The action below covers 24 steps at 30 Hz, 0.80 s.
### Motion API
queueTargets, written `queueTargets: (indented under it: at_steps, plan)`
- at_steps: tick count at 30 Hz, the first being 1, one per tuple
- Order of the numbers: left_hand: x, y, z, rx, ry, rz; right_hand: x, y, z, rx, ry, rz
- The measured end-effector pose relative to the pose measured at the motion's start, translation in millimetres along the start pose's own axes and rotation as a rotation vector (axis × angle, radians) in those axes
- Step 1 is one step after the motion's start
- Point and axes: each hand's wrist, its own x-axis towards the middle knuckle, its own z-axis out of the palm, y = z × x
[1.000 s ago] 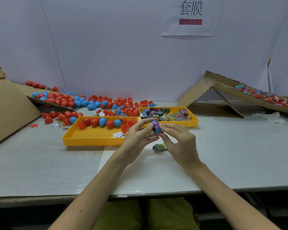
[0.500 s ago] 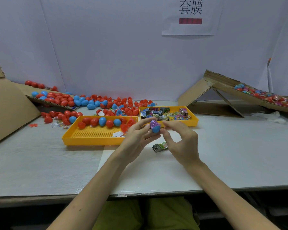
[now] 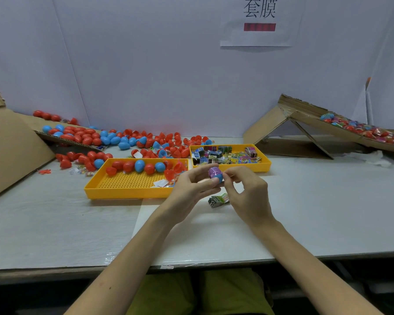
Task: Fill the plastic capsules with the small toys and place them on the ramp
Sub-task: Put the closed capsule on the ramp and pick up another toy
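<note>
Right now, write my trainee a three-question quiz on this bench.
1. True or false: the left hand and the right hand hold one blue capsule up off the table.
2. Pick one. What lies on the table just below the hands?
A. a folded packet
B. a pair of scissors
C. a red capsule
3. Fill in: the cardboard ramp that carries wrapped capsules stands on the person's ___ side.

Key: 1 true; 2 A; 3 right.
</note>
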Motion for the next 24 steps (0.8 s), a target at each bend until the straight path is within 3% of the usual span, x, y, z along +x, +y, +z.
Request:
queueTargets:
  at_steps: [11, 17, 21, 24]
  plan:
    - [0.6, -3.7, 0.7, 0.074, 0.062, 0.049, 0.0, -1.0, 0.4, 0.069, -0.032, 0.042]
    - [1.2, -3.9, -0.3, 0.098, 0.09, 0.076, -0.5, -3.3, -1.7, 0.091, -0.2, -0.031]
    - [1.9, -5.9, 1.5, 0.138, 0.066, 0.076, 1.6, 1.0, -1.1, 0.067, -0.125, -0.025]
    - [2.6, -7.3, 1.5, 0.243, 0.085, 0.108, 7.1, 4.5, -4.0, 0.143, -0.016, 0.154]
